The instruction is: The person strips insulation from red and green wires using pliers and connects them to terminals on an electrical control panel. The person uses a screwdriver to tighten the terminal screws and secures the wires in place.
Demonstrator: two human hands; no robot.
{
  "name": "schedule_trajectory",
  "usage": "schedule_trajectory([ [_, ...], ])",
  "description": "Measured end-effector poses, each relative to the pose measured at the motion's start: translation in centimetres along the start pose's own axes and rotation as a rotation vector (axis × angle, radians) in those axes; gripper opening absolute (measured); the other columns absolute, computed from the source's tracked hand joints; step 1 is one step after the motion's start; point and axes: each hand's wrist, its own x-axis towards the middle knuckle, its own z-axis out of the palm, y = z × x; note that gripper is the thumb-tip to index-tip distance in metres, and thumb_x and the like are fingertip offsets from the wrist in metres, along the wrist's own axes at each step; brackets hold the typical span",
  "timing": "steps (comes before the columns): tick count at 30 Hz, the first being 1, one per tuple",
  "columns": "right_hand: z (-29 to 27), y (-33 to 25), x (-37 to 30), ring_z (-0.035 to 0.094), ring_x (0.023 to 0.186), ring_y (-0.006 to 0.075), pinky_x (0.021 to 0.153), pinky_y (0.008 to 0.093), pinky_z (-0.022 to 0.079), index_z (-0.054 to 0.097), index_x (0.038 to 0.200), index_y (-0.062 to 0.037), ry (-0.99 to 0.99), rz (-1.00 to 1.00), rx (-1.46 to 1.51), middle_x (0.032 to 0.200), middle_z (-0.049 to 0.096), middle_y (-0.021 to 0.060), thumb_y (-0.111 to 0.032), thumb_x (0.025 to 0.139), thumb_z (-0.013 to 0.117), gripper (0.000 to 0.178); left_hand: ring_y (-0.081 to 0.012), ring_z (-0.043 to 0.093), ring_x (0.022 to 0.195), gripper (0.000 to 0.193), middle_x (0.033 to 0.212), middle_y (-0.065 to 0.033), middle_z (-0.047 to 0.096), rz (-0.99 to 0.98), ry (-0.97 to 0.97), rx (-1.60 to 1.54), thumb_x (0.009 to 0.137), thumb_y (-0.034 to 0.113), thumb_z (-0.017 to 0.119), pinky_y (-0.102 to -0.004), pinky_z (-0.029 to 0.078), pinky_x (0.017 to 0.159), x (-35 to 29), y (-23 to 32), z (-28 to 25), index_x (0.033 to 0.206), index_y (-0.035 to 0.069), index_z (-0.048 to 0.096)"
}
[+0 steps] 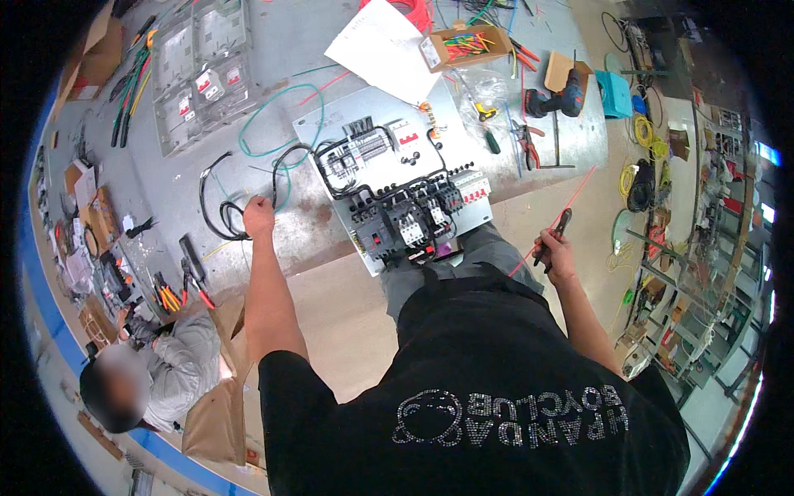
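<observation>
My left hand (259, 217) is closed at the bench edge around the end of a black cable (212, 213), which loops over the bench. My right hand (556, 254) grips a dark-handled hand tool (564, 225), perhaps pliers or a cutter; its jaws are hard to make out. A thin red wire (576, 195) passes through or beside that hand, slanting up to the right. Between my hands an electrical mounting plate (455, 132) overhangs the bench edge toward my lap. It carries black contactors (376, 236), a terminal block (364, 153) and white circuit breakers (473, 188), joined by black wiring.
Right of the plate lie red-handled pliers (529, 145), a screwdriver (492, 142) and a cordless drill (562, 97). Behind it are a paper sheet (385, 50) and a box of coloured sleeves (467, 45). Clear enclosures (203, 74) stand left. Another person (178, 355) sits lower left.
</observation>
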Motion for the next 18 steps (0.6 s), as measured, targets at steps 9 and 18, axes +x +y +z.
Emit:
schedule_trajectory([
  [9,0.5,0.8,0.1,0.062,0.064,0.0164,0.062,0.0328,0.054,0.060,0.097,-0.0047,-0.002,0.034,-0.006,0.079,0.064,0.0077,-0.015,0.094,0.066,0.012,-0.0375,0.067,0.106,0.040,0.111,-0.0143,0.071,-0.033,-0.199,0.308,0.084,0.044,0.062,-0.0531,0.050,0.089,-2.3,3.7,-0.7,0.112,0.016,0.069],
  [18,-0.3,1.0,-1.4,0.063,0.063,0.0156,0.060,0.0326,0.056,0.059,0.097,-0.0036,0.055,0.003,-0.018,0.080,0.065,0.0081,-0.015,0.094,0.066,0.013,-0.0359,0.066,0.082,0.046,0.088,-0.0209,0.070,0.114,-0.043,-0.268,0.097,0.039,0.056,-0.0456,0.050,0.072,7.9,4.1,3.9,0.088,-0.004,0.068],
])
